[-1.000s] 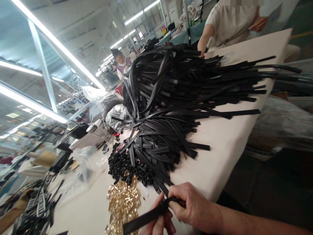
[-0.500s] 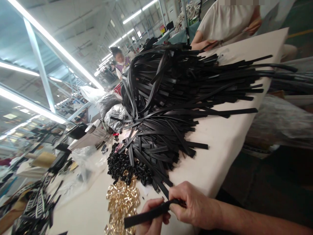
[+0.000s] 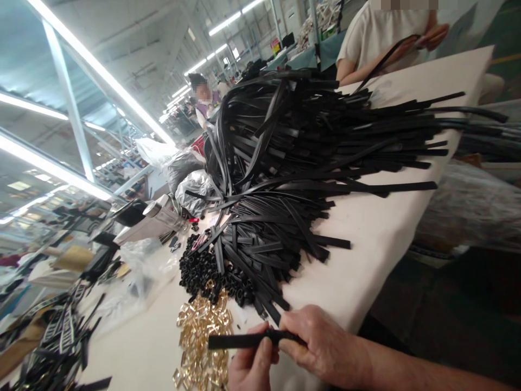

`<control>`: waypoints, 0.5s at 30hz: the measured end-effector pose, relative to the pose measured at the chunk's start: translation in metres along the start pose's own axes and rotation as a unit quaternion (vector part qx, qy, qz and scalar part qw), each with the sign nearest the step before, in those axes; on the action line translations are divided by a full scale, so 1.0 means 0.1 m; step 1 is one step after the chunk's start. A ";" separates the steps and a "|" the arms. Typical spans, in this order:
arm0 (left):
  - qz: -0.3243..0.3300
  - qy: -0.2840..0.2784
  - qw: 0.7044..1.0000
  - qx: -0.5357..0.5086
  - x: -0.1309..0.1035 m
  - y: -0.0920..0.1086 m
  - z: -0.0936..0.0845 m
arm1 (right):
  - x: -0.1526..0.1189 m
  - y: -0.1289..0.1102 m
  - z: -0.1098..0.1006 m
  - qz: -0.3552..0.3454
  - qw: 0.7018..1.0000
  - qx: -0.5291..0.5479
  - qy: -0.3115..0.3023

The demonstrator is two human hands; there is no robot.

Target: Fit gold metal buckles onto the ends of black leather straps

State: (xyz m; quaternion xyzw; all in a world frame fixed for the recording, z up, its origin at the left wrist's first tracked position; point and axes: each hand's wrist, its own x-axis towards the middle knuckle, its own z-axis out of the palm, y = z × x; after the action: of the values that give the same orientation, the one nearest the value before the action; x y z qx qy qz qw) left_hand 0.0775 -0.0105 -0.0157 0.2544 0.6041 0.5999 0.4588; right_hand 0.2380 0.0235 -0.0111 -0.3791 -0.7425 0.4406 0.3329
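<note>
Between both sets of fingers: black strap [image 3: 240,341], tilted a second ago, now level; left hand [image 3: 250,369] and right hand [image 3: 321,347] pinch it; gold buckles [image 3: 203,336] just beyond.

You sit at a long white table [image 3: 378,239] in a big, bright workshop. Long strip lights [image 3: 101,81] shine along the high ceiling. More work tables [image 3: 309,54] stand far behind.
</note>
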 end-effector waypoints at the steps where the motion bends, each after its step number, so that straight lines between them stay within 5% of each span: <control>1: -0.001 -0.004 1.000 -0.004 0.00 0.00 0.01 | 0.00 0.00 -0.01 -0.003 1.000 0.007 -0.004; 7: 0.085 -0.039 0.996 0.007 -0.03 -0.01 0.06 | -0.01 0.06 0.03 -0.015 0.999 -0.035 0.014; 15: 0.088 -0.041 0.993 0.068 0.00 0.05 -0.06 | -0.01 0.06 0.02 0.001 0.999 0.043 -0.027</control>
State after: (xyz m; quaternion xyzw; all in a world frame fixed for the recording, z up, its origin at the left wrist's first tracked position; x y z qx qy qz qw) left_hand 0.0715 -0.0126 -0.0118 0.3616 0.5993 0.5842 0.4108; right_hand 0.2382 0.0241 -0.0178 -0.3534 -0.7311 0.4826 0.3281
